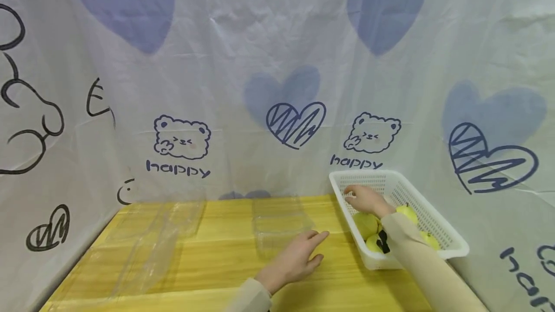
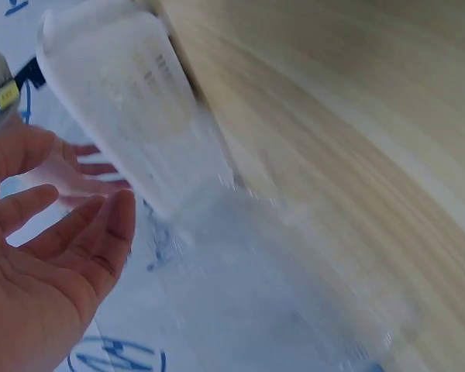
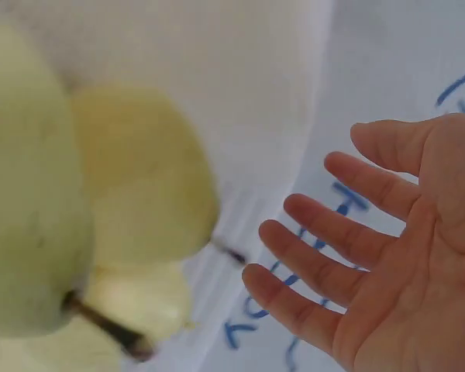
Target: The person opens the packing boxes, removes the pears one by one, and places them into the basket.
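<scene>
Over the white perforated basket (image 1: 451, 253) on the right, my right hand (image 1: 367, 200) reaches in above several yellow-green pears (image 1: 366, 226). In the right wrist view this hand (image 3: 395, 248) has its fingers spread and grips nothing. Stemmed pears (image 3: 143, 174) lie beside it. My left hand (image 1: 295, 258) hovers over the table between the basket and a clear plastic box (image 1: 279, 227), its fingers loosely extended. The left wrist view has that hand (image 2: 54, 256) with an empty palm, the clear box (image 2: 263, 287) blurred in front of it.
More clear plastic containers (image 1: 149, 244) stand on the left part of the yellow wood-grain table (image 1: 217, 273). A white sheet (image 1: 234, 28) with hearts and bear drawings hangs behind and along both sides. The basket sits close to the right-hand sheet.
</scene>
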`<state>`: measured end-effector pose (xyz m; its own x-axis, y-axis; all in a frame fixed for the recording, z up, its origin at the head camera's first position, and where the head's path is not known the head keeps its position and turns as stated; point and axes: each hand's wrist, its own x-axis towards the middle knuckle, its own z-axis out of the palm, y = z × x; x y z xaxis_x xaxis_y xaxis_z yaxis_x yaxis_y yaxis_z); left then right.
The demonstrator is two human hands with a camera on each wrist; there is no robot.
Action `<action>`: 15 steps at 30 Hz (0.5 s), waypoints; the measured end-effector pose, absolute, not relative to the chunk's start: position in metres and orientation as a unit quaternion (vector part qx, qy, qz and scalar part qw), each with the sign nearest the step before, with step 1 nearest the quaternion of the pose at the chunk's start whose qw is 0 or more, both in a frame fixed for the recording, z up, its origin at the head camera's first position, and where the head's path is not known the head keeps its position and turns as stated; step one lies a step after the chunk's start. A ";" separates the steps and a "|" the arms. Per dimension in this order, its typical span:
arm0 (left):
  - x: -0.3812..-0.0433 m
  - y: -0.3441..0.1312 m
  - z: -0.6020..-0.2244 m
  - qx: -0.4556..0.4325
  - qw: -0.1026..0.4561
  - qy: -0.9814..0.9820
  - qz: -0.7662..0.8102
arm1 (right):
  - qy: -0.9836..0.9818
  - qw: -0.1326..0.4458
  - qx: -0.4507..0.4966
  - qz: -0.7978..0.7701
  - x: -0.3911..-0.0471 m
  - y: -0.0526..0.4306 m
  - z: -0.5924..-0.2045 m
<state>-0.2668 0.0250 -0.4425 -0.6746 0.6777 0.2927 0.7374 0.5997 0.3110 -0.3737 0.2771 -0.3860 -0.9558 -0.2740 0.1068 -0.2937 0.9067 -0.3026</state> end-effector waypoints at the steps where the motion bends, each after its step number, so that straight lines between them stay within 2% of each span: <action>1: -0.267 0.019 -0.440 -0.391 0.079 -0.892 -0.214 | -0.974 0.032 0.155 0.160 -0.371 0.273 -0.383; 15: -0.276 -0.041 -0.417 -0.289 0.196 -0.911 -0.221 | -0.968 0.028 0.174 0.178 -0.345 0.227 -0.371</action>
<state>-0.2758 -0.0407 -0.4170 -0.7560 0.4390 0.4855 0.6128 0.7354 0.2893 -0.3450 0.2266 -0.3707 -0.9379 -0.3271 0.1158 -0.3469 0.8761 -0.3349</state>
